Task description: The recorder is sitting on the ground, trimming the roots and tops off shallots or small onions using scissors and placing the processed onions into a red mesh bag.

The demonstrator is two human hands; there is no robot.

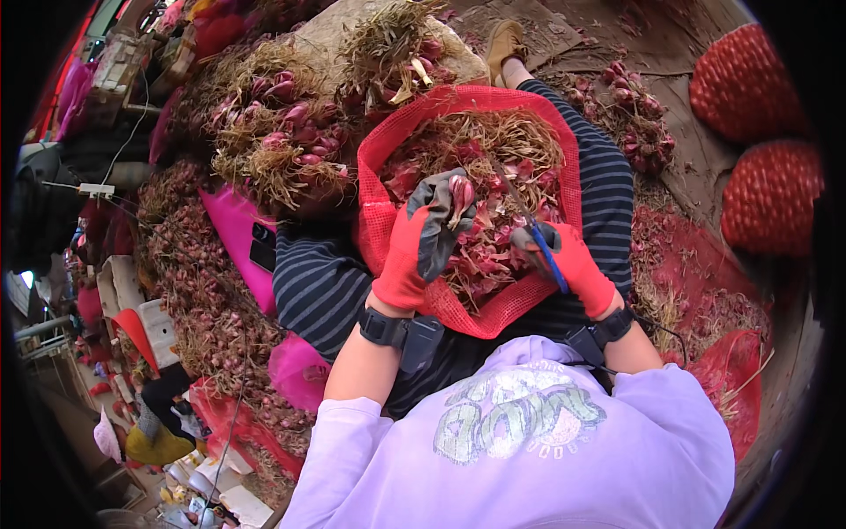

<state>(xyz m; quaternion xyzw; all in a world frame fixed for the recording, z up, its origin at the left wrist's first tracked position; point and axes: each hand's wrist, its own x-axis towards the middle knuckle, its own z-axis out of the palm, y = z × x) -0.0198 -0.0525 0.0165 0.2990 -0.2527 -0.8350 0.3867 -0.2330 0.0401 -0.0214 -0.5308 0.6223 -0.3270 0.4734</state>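
an open red mesh bag (376, 207) holds dry stalks (507, 130) and reddish skins (480, 264); above it the gloved left hand (427, 234) pinches a red bulb (460, 194), and farther right the gloved right hand (571, 260) grips a blue-handled tool (546, 251). at far right, two red sacks (768, 198) bulge, full.

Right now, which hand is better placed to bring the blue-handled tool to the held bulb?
The right hand, I'd judge: it grips the blue-handled tool, while the left hand holds the bulb over the red mesh bag.
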